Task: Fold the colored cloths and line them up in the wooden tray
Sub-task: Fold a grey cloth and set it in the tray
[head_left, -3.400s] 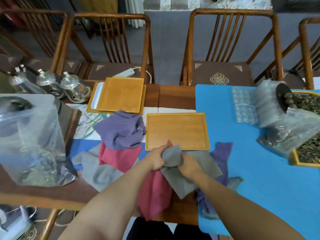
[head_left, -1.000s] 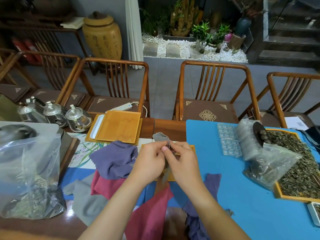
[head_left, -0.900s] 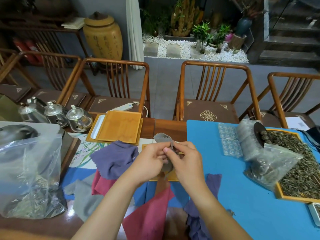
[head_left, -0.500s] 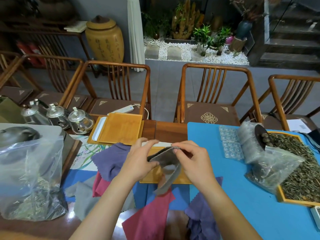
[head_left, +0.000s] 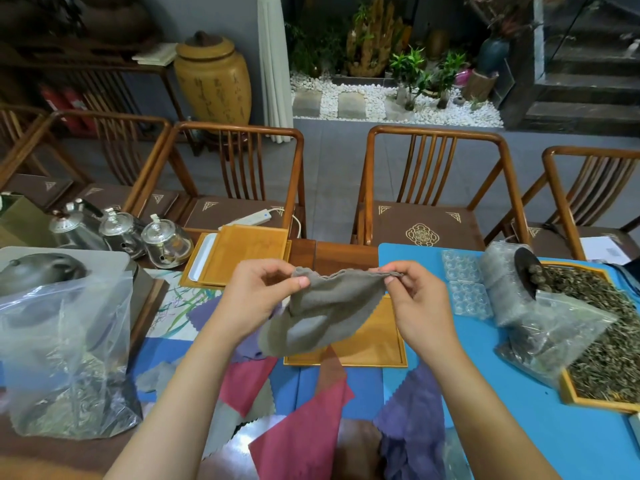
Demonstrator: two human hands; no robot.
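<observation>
A grey cloth hangs in the air over the table, stretched between my two hands. My left hand pinches its left top corner and my right hand pinches its right top corner. Below and behind it lies the wooden tray, with nothing visible inside; the cloth hides part of it. On the table near me lie loose cloths: a red one, a purple one, another red one, a purple one under my left arm and a grey one.
A second wooden tray on a white dish sits at the back. Glass teapots stand at back left, a large plastic bag at left. On the blue mat at right lie plastic moulds, a bag and a tray of dried tea.
My hands have drawn apart and spread the grey cloth wide from the bunched state of a second ago. The camera view has tilted up a little.
</observation>
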